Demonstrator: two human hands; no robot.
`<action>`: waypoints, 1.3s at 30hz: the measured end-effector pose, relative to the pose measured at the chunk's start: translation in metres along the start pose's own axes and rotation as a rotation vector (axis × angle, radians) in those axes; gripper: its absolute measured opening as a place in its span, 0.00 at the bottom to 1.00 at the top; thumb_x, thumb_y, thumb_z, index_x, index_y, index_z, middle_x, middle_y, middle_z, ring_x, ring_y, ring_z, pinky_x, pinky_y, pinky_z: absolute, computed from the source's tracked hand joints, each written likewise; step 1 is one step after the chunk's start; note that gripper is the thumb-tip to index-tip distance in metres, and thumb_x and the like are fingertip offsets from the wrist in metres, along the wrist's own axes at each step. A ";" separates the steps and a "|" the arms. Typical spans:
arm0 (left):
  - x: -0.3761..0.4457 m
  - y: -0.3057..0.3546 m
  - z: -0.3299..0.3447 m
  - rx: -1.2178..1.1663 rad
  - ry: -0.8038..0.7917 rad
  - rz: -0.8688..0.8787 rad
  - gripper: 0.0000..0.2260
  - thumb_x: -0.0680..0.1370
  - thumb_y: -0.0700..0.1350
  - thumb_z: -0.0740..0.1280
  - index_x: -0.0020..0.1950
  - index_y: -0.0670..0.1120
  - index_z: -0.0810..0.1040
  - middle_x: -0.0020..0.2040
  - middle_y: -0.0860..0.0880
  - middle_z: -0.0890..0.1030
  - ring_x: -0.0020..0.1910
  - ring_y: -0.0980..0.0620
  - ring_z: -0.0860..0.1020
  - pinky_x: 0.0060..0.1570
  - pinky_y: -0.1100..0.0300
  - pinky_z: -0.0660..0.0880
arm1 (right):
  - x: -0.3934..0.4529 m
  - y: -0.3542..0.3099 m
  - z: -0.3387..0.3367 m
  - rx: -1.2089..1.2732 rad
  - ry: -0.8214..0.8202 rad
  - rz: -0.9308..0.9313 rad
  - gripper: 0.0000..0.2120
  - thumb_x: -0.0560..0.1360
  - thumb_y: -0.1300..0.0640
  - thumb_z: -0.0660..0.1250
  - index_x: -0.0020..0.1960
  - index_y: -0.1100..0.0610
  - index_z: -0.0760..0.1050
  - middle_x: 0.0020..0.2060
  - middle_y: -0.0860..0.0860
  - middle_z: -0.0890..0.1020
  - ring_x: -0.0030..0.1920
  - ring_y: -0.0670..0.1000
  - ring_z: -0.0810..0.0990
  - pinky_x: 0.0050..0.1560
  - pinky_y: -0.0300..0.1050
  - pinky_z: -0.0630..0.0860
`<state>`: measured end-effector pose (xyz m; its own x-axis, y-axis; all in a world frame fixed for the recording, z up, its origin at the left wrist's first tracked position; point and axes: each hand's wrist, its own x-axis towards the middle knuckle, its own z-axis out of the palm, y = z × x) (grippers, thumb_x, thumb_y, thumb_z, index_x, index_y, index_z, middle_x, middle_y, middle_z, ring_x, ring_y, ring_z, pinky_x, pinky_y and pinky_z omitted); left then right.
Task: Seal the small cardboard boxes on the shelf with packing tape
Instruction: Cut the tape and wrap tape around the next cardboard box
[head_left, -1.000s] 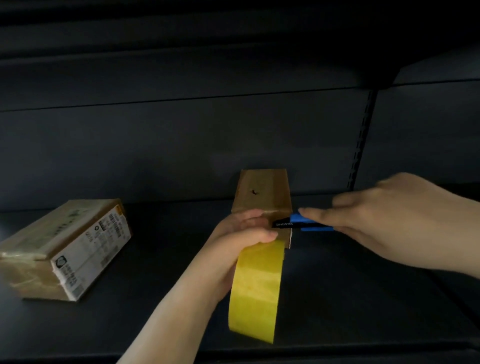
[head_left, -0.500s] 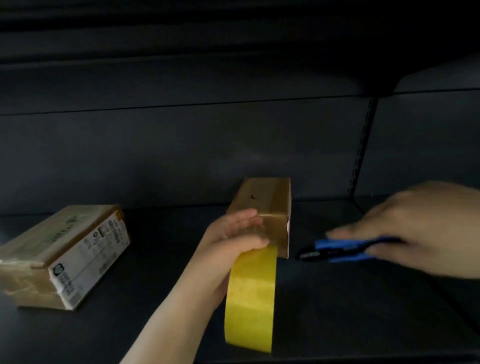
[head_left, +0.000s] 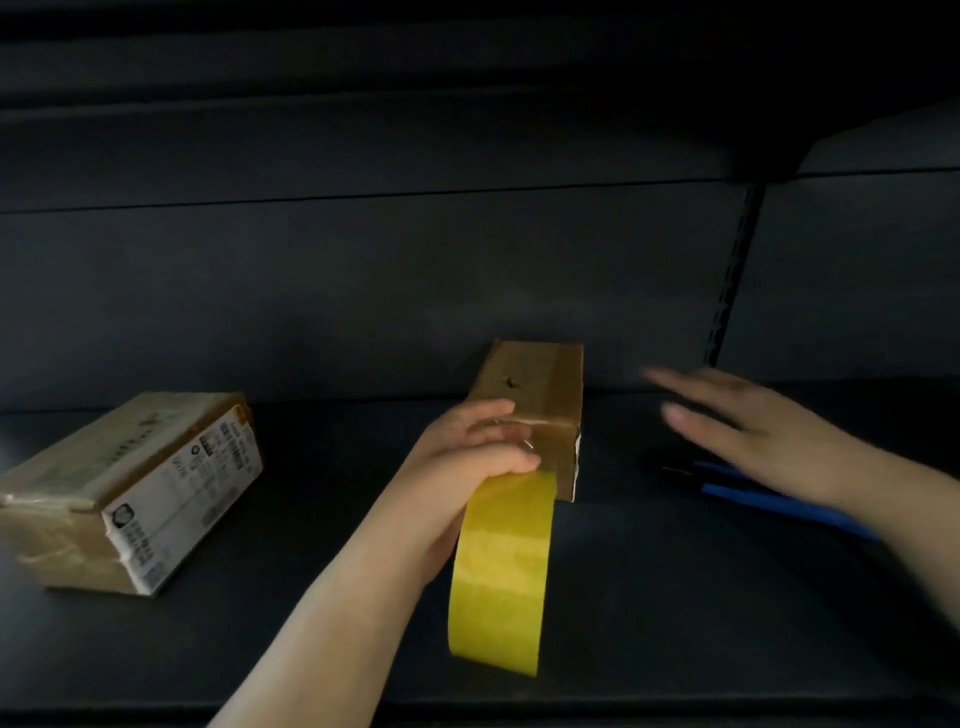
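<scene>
Count so far: two cardboard boxes, one lower left (head_left: 130, 491) and one center (head_left: 535, 395), one yellow tape roll (head_left: 501, 571), one blue cutter (head_left: 769, 496) at right, two hands.

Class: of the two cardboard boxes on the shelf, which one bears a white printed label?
The cardboard box on the left; the box by the left hand shows none.

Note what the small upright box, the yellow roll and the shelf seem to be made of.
Small upright brown box: corrugated cardboard by its matte tan faces, with a glossy strip of clear tape near its front edge. Yellow roll of packing tape: probably thin plastic film, smooth and slightly translucent, held by the left hand. Dark shelf: likely painted metal, flat matte grey; the dim light leaves that open.
</scene>
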<state>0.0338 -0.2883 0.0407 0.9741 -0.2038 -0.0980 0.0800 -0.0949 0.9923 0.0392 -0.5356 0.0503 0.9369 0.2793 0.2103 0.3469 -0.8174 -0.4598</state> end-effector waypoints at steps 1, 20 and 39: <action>0.000 0.001 0.000 -0.004 -0.009 -0.002 0.24 0.69 0.36 0.71 0.62 0.53 0.72 0.48 0.55 0.81 0.42 0.61 0.79 0.25 0.74 0.72 | 0.014 -0.016 0.011 0.050 0.061 -0.091 0.28 0.70 0.29 0.49 0.68 0.36 0.59 0.68 0.41 0.65 0.68 0.39 0.60 0.66 0.30 0.53; 0.015 -0.002 -0.010 0.125 -0.073 -0.101 0.31 0.69 0.45 0.72 0.67 0.59 0.62 0.46 0.57 0.68 0.43 0.56 0.73 0.28 0.65 0.73 | 0.070 -0.050 0.057 -0.106 -0.157 -0.207 0.31 0.75 0.40 0.57 0.75 0.49 0.54 0.75 0.47 0.55 0.74 0.49 0.49 0.74 0.48 0.47; -0.008 -0.012 -0.055 -0.121 0.256 0.155 0.20 0.70 0.32 0.69 0.56 0.51 0.74 0.36 0.51 0.86 0.38 0.56 0.84 0.38 0.61 0.77 | 0.070 -0.046 0.060 -0.188 -0.063 -0.249 0.33 0.71 0.39 0.64 0.73 0.45 0.58 0.73 0.41 0.60 0.73 0.44 0.53 0.73 0.48 0.55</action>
<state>0.0367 -0.2319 0.0336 0.9970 0.0467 0.0622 -0.0639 0.0374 0.9973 0.0911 -0.4479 0.0346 0.8271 0.5083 0.2400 0.5573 -0.7971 -0.2325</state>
